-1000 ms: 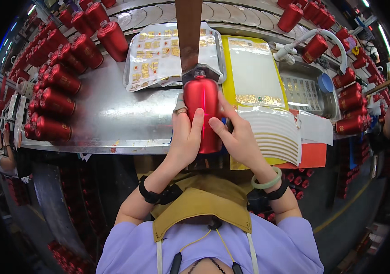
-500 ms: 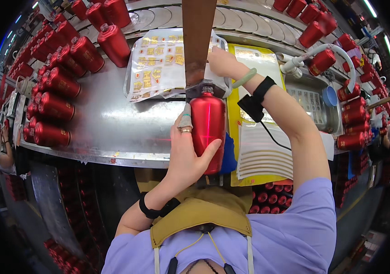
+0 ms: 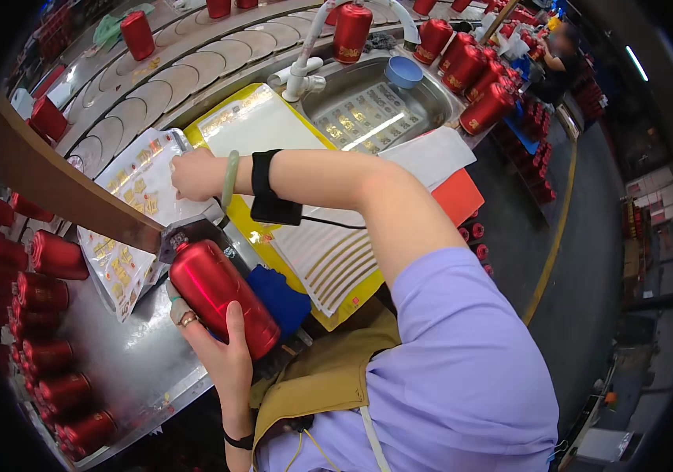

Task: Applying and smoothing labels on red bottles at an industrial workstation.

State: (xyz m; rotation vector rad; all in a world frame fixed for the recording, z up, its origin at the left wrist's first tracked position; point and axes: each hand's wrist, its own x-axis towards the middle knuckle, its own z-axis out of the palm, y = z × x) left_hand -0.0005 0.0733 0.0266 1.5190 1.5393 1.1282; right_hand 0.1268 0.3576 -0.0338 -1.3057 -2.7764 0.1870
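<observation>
A glossy red bottle (image 3: 222, 295) lies tilted in front of me, its silvery neck by the end of a brown beam (image 3: 77, 185). Wrapped along its side is my left hand (image 3: 214, 342), thumb on top, with a ring and a wrapped finger. My right hand (image 3: 197, 175) is curled closed over a tray lined with a white sheet of gold decals (image 3: 144, 203). Its fingertips are turned away, so what they hold, if anything, is hidden. A pale green bangle and a black strap circle that arm.
A blue cloth (image 3: 277, 300) lies beside the bottle. Farther right are a yellow board (image 3: 336, 318) with striped decal sheets and a metal sink (image 3: 423, 106) with a blue bowl (image 3: 403, 72). Red bottles (image 3: 43, 293) crowd the left, and a plate conveyor (image 3: 187, 63) curves behind.
My view has swung to the right, so the sink and the aisle show more fully. My left hand stays on the bottle; the right remains curled at the decal tray.
</observation>
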